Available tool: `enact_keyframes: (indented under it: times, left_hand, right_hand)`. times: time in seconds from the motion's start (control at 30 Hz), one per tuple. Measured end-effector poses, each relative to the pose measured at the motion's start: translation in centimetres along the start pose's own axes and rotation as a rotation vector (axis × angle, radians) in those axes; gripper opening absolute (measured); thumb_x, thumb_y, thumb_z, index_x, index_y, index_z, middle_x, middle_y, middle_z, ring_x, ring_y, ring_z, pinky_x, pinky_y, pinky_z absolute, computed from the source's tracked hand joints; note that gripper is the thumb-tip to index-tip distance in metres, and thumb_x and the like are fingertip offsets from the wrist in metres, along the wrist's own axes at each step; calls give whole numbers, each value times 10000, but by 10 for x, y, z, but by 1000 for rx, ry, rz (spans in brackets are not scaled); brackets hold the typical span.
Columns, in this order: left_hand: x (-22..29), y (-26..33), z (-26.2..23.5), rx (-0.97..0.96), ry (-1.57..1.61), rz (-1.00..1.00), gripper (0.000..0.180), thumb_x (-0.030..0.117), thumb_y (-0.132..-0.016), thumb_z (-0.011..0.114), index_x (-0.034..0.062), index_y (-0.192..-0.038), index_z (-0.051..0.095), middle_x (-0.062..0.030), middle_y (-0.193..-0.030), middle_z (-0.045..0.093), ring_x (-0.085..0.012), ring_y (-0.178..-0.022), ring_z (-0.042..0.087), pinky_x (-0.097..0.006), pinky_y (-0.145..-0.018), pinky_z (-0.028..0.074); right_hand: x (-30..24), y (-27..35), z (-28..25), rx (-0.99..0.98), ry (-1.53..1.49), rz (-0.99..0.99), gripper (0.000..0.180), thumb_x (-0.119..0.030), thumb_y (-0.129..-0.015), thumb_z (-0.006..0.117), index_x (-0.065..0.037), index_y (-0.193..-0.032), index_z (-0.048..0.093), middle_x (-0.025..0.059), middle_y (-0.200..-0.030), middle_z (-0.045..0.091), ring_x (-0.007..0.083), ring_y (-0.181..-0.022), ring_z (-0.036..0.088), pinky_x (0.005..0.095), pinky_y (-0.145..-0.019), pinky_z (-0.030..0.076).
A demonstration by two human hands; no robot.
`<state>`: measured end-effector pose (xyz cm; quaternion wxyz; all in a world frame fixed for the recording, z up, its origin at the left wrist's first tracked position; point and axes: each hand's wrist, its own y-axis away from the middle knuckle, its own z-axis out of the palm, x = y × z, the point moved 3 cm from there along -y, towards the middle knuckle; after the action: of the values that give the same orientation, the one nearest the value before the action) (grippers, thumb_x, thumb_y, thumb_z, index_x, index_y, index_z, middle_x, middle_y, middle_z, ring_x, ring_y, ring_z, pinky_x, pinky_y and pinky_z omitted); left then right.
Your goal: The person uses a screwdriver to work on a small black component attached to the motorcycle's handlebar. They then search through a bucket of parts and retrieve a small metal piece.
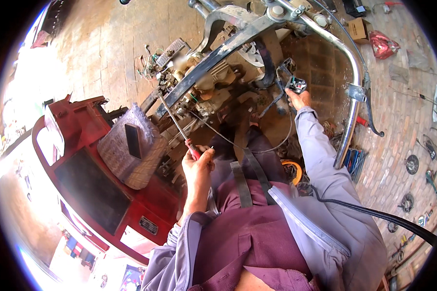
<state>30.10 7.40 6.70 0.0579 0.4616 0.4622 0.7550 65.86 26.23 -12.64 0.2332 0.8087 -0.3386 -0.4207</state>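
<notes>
My left hand (197,167) is closed around the red handle of a long screwdriver (193,150). Its metal shaft slants up and left toward the vehicle's frame; a tiny piece seems to stick out at my fingertips, too small to name. Further right, my right hand (300,101) grips a small black switch housing (297,86), turned so its inside with contacts and wires shows. A dark cable (282,140) curves below it. Above both hands runs the black frame bar (213,60), with a dusty engine (213,80) behind it.
A chrome handlebar (357,72) with a lever arches over the right side. At left stands a red body panel (150,206) bearing a fuzzy seat cushion (119,131) and a phone (133,140). Loose parts, a cardboard box (358,30) and a red bag (383,44) lie on the brick floor.
</notes>
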Motion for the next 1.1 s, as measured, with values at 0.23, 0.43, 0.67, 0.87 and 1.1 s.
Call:
enact_keyframes:
  times: [0.23,0.43,0.67,0.87,1.1]
  left_hand:
    - [6,-4,-3,12,-18,-24,171,10,-826,695,71,-840,536,-11,-664,532,-99,-506,469,-241,-438,359]
    - [5,-7,-8,1,-10,-26,166,13,-825,698,68,-847,542,-13,-688,544,-97,-507,468,-240,-441,361]
    - [10,-7,-2,13,-20,-36,183,32,-817,715,68,-867,542,-10,-685,544,-98,-508,483,-243,-445,357]
    - [12,-9,9,-57,-36,-61,185,59,-821,728,62,-820,543,-9,-625,546,-83,-452,474,-230,-421,365]
    - [-9,2,20,-230,-162,-145,168,55,-830,715,57,-789,552,-10,-624,553,-84,-470,483,-229,-432,367]
  right_hand:
    - [5,0,5,114,-329,151,452,-420,-846,731,-29,-1059,650,81,-858,680,177,-610,660,315,-499,527]
    - [-4,-2,10,65,-248,117,422,-407,-890,687,-37,-1086,639,45,-878,636,176,-685,661,322,-564,541]
    - [-5,17,8,15,-196,72,430,-371,-894,687,-3,-1110,631,68,-928,649,169,-722,672,294,-555,531]
    - [4,80,-4,-5,-339,-4,328,-276,-922,664,22,-1052,628,81,-861,659,145,-672,652,273,-520,523]
    - [-17,222,25,-517,-484,69,243,-222,-938,645,-19,-1068,613,49,-881,655,146,-750,654,278,-634,530]
